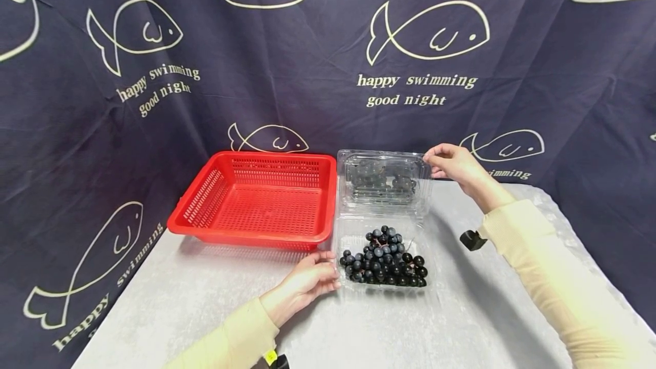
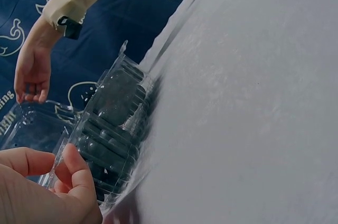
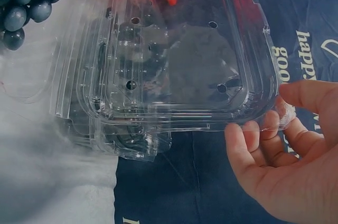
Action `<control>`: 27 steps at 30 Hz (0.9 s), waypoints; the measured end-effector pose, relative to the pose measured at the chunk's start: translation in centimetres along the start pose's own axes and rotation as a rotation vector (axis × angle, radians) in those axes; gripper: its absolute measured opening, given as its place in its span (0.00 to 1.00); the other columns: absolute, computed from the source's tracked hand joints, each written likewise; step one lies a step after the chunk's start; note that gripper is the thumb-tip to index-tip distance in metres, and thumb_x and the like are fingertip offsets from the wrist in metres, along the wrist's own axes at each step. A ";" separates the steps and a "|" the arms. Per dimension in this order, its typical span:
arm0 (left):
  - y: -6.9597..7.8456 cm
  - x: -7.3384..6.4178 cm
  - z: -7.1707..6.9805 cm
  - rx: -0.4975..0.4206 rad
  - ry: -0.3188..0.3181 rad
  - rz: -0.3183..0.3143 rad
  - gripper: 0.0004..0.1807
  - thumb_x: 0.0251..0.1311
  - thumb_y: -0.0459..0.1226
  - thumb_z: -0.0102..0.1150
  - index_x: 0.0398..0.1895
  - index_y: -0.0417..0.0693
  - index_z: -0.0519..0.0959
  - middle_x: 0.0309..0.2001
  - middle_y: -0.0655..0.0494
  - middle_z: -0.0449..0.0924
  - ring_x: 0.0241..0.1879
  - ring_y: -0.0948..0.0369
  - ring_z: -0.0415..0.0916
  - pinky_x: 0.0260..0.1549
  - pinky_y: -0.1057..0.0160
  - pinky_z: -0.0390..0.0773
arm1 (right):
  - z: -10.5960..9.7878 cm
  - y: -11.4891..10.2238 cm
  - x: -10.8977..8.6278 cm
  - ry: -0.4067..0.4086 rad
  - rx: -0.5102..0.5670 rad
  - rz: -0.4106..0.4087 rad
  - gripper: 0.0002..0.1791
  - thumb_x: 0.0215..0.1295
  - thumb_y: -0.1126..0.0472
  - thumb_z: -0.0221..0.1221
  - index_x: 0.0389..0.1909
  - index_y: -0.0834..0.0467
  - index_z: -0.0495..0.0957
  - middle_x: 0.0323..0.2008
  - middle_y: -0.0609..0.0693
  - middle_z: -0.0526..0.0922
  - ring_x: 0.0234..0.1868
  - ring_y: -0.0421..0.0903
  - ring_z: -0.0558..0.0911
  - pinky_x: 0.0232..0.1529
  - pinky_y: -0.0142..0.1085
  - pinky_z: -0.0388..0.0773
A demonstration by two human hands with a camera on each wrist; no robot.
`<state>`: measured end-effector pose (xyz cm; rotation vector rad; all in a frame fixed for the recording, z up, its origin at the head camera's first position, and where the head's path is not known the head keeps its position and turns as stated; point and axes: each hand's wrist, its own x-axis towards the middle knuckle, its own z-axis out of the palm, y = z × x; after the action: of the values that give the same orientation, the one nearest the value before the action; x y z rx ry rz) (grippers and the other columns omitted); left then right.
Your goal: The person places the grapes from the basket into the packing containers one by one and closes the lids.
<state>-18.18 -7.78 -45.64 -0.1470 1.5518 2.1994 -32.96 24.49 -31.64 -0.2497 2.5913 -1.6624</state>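
Observation:
A clear plastic clamshell box (image 1: 381,290) lies unfolded on the table, its base filled with dark grapes (image 1: 379,261). Its see-through lid (image 1: 333,155) (image 3: 195,121) stands raised at the back. My left hand (image 1: 310,282) pinches the left rim of the base between thumb and fingers, seen close up in the left wrist view. At the lid's far right corner, my right hand (image 1: 453,167) (image 3: 290,150) grips the edge, thumb on one side and fingertips on the other. Dark shapes show on or through the lid; which, I cannot tell.
A red plastic basket (image 1: 328,209) with slotted walls stands left of the clamshell, close beside the lid. Behind the table hangs a dark blue curtain (image 1: 307,73) with fish drawings. More clear plastic (image 3: 134,147) shows behind the lid in the right wrist view.

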 end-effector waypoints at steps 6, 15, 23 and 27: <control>0.0 0.0 0.1 -0.008 -0.006 -0.003 0.28 0.47 0.20 0.50 0.56 0.30 0.59 0.28 0.54 0.69 0.26 0.61 0.71 0.31 0.66 0.78 | 0.0 -0.1 -0.7 0.004 -0.015 -0.016 0.13 0.68 0.62 0.52 0.44 0.70 0.71 0.30 0.37 0.79 0.28 0.36 0.78 0.37 0.29 0.80; 0.0 0.2 0.4 -0.018 -0.004 -0.001 0.26 0.49 0.20 0.49 0.54 0.32 0.60 0.26 0.55 0.68 0.25 0.62 0.71 0.31 0.65 0.78 | 0.0 -0.4 -1.7 0.020 -0.036 -0.036 0.14 0.68 0.60 0.52 0.43 0.70 0.71 0.29 0.36 0.78 0.28 0.35 0.77 0.37 0.28 0.80; -0.1 0.3 0.5 -0.027 0.003 0.007 0.27 0.49 0.20 0.47 0.56 0.29 0.58 0.27 0.55 0.67 0.24 0.62 0.71 0.30 0.66 0.77 | -0.1 -0.4 -2.5 0.003 -0.018 -0.068 0.11 0.68 0.61 0.52 0.40 0.66 0.73 0.30 0.37 0.78 0.30 0.35 0.78 0.37 0.28 0.79; 0.0 0.3 0.5 -0.031 0.003 0.008 0.27 0.50 0.20 0.48 0.56 0.29 0.58 0.27 0.55 0.68 0.24 0.62 0.71 0.30 0.66 0.77 | -0.1 -0.5 -3.0 0.003 -0.013 -0.067 0.12 0.68 0.60 0.52 0.40 0.67 0.73 0.31 0.38 0.79 0.30 0.36 0.78 0.38 0.28 0.80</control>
<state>-18.33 -7.23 -45.58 -0.1542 1.5236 2.2311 -30.01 24.87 -31.27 -0.3384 2.6248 -1.6683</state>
